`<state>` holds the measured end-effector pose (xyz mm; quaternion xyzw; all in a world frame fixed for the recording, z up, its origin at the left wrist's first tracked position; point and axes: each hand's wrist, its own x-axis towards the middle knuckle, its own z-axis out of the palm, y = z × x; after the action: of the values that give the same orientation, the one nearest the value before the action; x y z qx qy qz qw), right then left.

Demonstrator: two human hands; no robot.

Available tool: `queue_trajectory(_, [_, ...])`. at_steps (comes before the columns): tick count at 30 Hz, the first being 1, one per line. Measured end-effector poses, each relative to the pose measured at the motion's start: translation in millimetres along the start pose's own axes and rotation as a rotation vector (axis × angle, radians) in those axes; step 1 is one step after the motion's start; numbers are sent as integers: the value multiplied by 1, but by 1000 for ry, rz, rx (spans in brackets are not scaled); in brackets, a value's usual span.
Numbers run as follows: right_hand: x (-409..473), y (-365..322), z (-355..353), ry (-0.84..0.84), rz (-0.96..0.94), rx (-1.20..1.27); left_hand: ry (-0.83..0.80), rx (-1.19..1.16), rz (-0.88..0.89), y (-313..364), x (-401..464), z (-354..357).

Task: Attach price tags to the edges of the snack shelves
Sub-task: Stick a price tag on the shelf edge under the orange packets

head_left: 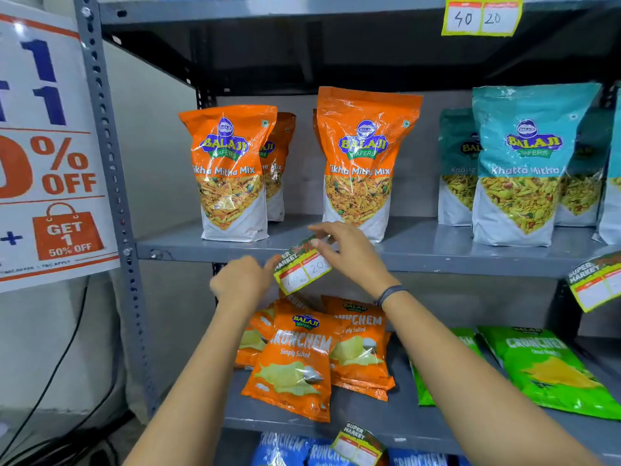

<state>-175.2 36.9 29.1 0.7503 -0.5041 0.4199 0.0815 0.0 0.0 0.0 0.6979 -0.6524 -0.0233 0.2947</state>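
— What is sitting in front of the person?

— A grey painted metal rack (201, 250) with flat shelves and a perforated upright post. On the middle shelf, glossy orange stand-up plastic pouches of snack mix (232, 173) are standing beside teal pouches of the same make (524, 163). Below, flat orange crisp packets (295, 361) are lying in a loose heap, with green crisp packets (551, 368) to their right.

— And the tag?

— A small rectangular paper price tag with a yellow border and two white boxes (302, 267) is being held tilted against the front lip of the middle shelf, just below the orange pouches. One box is reading 20; the other number is too faint to make out.

— What are the hands doing?

— The right hand (349, 253), a dark band on its wrist, is pinching the tag's upper edge between thumb and fingertips, the other fingers loosely curled. The left hand (242, 280) is touching the tag's lower left corner; its fingers are turned away, so I cannot tell how they are closing.

— Anything cut off?

— A white and orange paper discount poster (50, 146) is running off the left edge. Another yellow tag (482, 16) is hanging from the top shelf, one at the right (596, 280) is partly out of view, and one lower down (358, 443) is covering blue packets (285, 449).
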Motion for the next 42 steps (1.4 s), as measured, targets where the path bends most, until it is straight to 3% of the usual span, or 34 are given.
queue_trajectory(3, [2,-1,16,23,51,-26,-184,-349,67,-11,3,17])
queue_trajectory(7, [9,4,29,100,138,-108,-162,-779,98,-13,6,32])
queue_trajectory(12, [21,4,30,68,258,-118,-73,-907,127,-7,11,23])
queue_trajectory(15, [24,3,24,20,305,-34,-27,-831,223,-4,16,9])
queue_trajectory(19, [11,4,18,100,265,117,49,-577,324,-10,18,-1])
queue_trajectory(25, [-11,8,24,5,74,-235,117,-235,494,-22,16,9])
queue_trajectory(32, [-8,9,31,23,47,-327,176,-188,568,-25,19,13])
queue_trajectory(36, [-7,7,28,57,92,-170,156,-241,576,-27,21,12])
queue_trajectory(42, [2,5,27,105,184,-119,202,-221,452,-14,21,8])
